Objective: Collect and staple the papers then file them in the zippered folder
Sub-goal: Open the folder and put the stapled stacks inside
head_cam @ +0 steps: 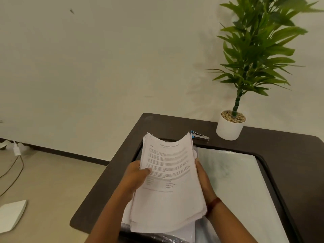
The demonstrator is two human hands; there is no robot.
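Observation:
A thick stack of printed white papers (168, 181) is lifted above the dark table (289, 146), its top edge curling. My left hand (138, 176) grips the stack's left edge, thumb on the top sheet. My right hand (203, 178) holds the right edge, fingers underneath and mostly hidden. A translucent pale green zippered folder (233, 181) lies flat on the table to the right of and beneath the stack. More white sheets (185, 232) lie under the lifted stack. A stapler (199, 136) with a blue end rests on the table beyond the papers.
A green plant in a white pot (229, 127) stands at the table's back, right of the stapler. The wall is close behind. Left of the table, the floor holds cables (15, 165) and a white flat object (10, 216).

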